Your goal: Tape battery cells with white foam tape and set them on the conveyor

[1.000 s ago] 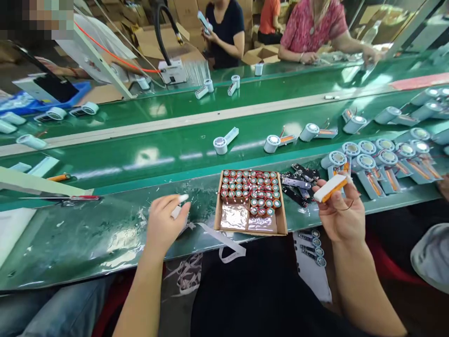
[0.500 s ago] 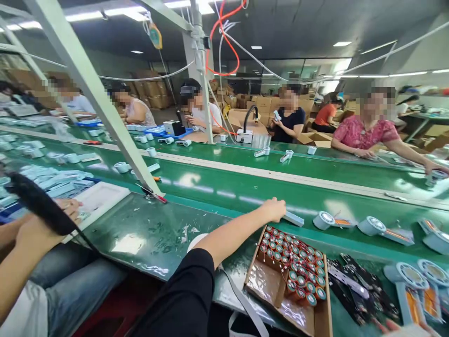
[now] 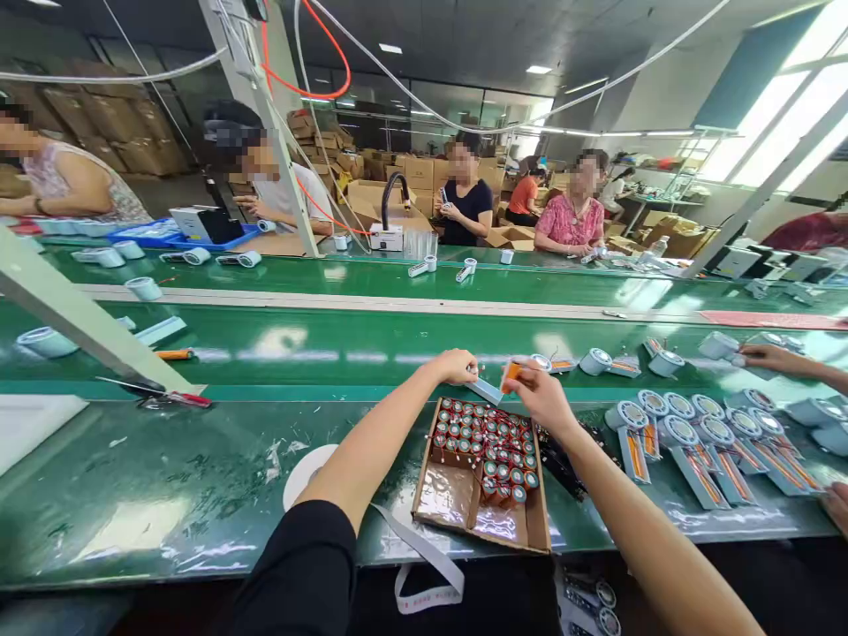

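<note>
My left hand [image 3: 457, 366] is closed round the end of a light-blue plastic casing [image 3: 487, 390], above the near edge of the green belt. Just right of it, my right hand [image 3: 544, 397] pinches an orange battery cell [image 3: 510, 374] between thumb and fingers, close to the casing but apart from it. Below both hands sits a cardboard box [image 3: 442, 495] with several orange battery cells [image 3: 510, 473] standing upright, red wires across their tops. Part of the box floor is bare. My right forearm partly covers a pile of black parts [image 3: 563, 464].
Several light-blue fan units [image 3: 702, 430] with orange cells in their handles lie on the right. A co-worker's hand [image 3: 772, 358] touches one on the belt. A slanted metal post [image 3: 86, 305] stands left, near a red-handled tool [image 3: 189, 399]. A white strap [image 3: 430, 565] hangs over the table edge.
The view has swung to the right. My right hand is now at the centre with an orange battery cell; my left hand stays on the casing.
</note>
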Demonstrator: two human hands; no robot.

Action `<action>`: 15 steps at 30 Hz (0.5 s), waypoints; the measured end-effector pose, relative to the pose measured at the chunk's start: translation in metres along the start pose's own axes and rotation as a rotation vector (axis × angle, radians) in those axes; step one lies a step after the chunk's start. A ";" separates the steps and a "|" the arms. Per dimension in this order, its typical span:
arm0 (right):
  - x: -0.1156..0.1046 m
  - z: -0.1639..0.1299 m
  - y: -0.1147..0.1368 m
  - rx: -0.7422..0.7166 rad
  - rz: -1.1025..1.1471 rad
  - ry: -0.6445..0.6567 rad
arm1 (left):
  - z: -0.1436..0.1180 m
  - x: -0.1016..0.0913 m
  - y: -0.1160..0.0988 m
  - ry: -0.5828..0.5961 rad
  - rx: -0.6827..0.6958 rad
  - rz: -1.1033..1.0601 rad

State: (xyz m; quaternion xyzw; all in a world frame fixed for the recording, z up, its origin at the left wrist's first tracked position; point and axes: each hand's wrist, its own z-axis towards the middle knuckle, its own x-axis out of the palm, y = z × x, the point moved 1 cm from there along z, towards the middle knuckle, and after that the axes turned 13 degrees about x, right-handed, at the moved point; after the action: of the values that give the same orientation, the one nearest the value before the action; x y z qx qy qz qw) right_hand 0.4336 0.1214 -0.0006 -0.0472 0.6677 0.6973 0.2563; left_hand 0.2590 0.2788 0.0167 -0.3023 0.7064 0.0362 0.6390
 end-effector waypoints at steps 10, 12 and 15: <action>0.014 0.041 -0.016 -0.055 -0.759 0.295 | 0.006 0.018 -0.008 -0.177 -0.101 -0.101; 0.015 0.044 -0.014 -0.051 -0.854 0.314 | 0.009 0.020 -0.007 -0.182 -0.111 -0.104; 0.018 0.047 -0.007 -0.044 -0.955 0.325 | 0.013 0.017 -0.003 -0.170 -0.116 -0.084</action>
State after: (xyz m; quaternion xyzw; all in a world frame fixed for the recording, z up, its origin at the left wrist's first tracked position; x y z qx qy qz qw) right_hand 0.4338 0.1717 -0.0098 -0.4606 0.5881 0.4999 0.4383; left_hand 0.2721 0.2751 -0.0007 -0.3640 0.6329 0.0758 0.6791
